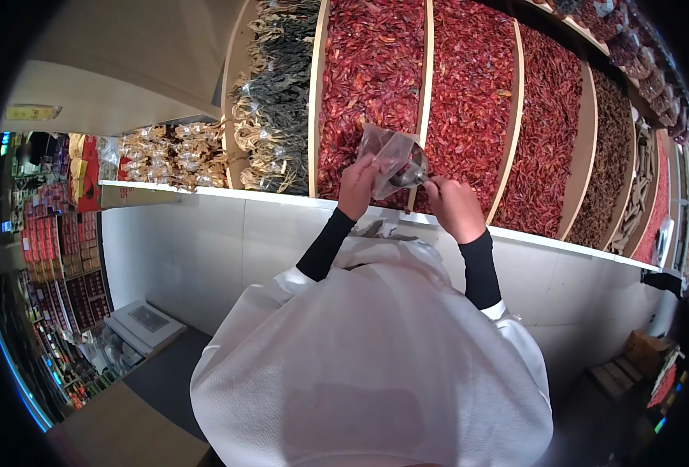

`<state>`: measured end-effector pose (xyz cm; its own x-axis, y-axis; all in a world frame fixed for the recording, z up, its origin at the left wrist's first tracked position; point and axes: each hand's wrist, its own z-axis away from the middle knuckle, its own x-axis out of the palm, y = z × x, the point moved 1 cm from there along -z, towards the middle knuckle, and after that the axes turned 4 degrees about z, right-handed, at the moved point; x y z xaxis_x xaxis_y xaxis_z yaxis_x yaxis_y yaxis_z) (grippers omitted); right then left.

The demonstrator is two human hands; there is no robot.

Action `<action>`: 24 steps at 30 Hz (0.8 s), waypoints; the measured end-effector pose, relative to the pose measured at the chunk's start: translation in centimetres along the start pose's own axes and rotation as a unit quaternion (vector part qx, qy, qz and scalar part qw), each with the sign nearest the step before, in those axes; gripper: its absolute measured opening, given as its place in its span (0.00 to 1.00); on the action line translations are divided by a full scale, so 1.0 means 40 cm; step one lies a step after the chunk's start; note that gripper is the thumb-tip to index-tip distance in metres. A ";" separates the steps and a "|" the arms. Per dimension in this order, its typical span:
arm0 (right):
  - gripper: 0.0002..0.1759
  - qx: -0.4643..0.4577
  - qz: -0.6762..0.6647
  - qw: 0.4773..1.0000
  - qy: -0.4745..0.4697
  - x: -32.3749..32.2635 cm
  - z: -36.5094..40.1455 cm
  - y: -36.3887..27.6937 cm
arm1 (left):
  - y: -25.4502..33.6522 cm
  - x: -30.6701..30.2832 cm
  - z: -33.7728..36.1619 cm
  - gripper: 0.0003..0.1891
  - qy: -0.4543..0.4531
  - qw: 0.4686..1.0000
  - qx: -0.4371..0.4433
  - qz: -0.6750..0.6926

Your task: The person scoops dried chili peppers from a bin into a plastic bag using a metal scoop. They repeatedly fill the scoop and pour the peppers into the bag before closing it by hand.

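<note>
Scoop point(413, 170) in right hand point(455, 206) points left into left hand point(357, 187) bag point(383, 148).

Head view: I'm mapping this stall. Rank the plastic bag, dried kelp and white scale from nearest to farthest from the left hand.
1. Plastic bag, in the left hand grip.
2. Dried kelp, in the bin up-left.
3. White scale, low on the left.

Bright, even light on the dried chili bins point(371, 86); saturated colour, soft shadows. Heavy fisheye: black vignette all round, shelf edge point(204, 191) bowed. Murky at lower left and right, blue fringe at rim. Glare on plastic bag point(391, 152) and metal scoop point(413, 176). Sharp centre, smeared edges.
</note>
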<state>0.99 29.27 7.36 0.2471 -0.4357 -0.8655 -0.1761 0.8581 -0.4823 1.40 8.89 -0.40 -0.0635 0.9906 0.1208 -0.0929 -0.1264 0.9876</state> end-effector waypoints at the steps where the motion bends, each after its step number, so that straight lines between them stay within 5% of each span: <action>1: 0.16 -0.005 -0.008 1.000 0.003 -0.002 0.000 -0.004 | -0.003 -0.006 0.000 0.13 0.001 1.000 0.000 0.000; 7: 0.16 0.007 -0.024 0.999 -0.021 -0.052 0.025 -0.049 | 0.021 -0.054 -0.013 0.13 0.051 0.997 -0.026 0.050; 9: 0.14 0.012 -0.025 0.999 -0.027 -0.070 0.040 -0.059 | 0.028 -0.075 -0.029 0.13 0.128 0.982 0.043 0.132; 11: 0.15 0.041 -0.057 0.997 -0.033 -0.087 0.059 -0.066 | 0.039 -0.131 -0.023 0.12 0.114 0.990 -0.036 0.069; 14: 0.15 0.055 -0.100 0.993 -0.022 -0.080 0.082 -0.048 | 0.037 -0.162 -0.035 0.10 0.155 0.961 -0.006 0.230; 19: 0.15 0.146 -0.149 0.977 -0.039 0.012 0.085 -0.019 | 0.039 -0.233 -0.033 0.10 0.161 0.960 -0.003 0.228; 24: 0.17 0.128 -0.142 0.981 0.012 0.223 0.058 0.030 | 0.092 -0.253 -0.020 0.13 0.189 0.964 -0.022 0.184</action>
<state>5.19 27.03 -0.62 0.2281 -0.6717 -0.7049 0.1422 0.7392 -0.6584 0.92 -1.65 1.94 -0.4576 0.7900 0.4080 -0.0373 -0.4756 0.8789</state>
